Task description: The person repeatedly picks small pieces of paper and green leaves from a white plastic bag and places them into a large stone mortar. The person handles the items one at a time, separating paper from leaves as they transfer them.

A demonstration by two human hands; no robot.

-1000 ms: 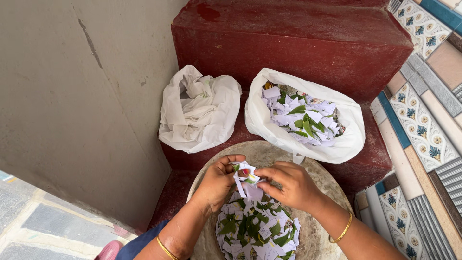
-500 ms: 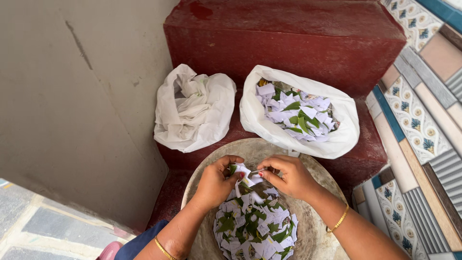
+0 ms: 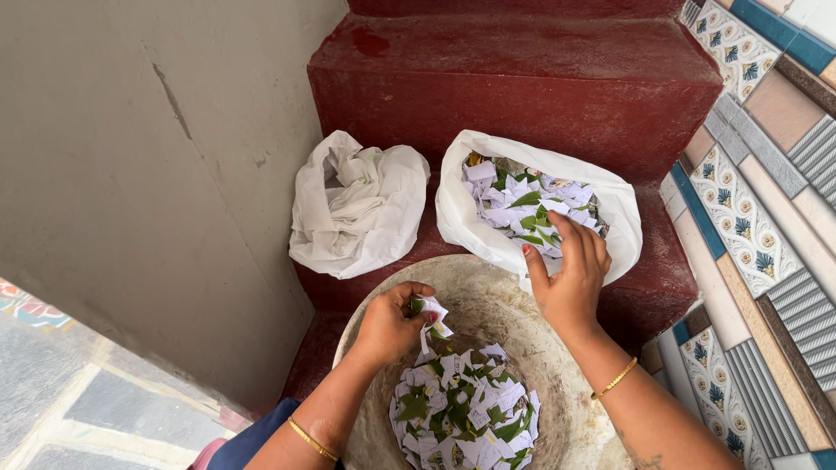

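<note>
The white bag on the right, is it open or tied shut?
Open. The right white bag has its mouth spread wide, showing white paper pieces and green leaves inside, and the right hand reaches over its rim.

The round, shallow grey basin (image 3: 488,305) looked like rough, matt stone or cement, mottled with wear. The white and green cut pieces (image 3: 461,413) in it appeared to be thin matt paper. Both crumpled white bags (image 3: 357,204) were thin, soft plastic with a faint sheen. The dark red painted steps (image 3: 522,78) were smooth and slightly glossy, scuffed in places. The patterned wall tiles (image 3: 749,218) looked glazed; the grey plastered wall (image 3: 131,174) was matt and cracked.
</note>
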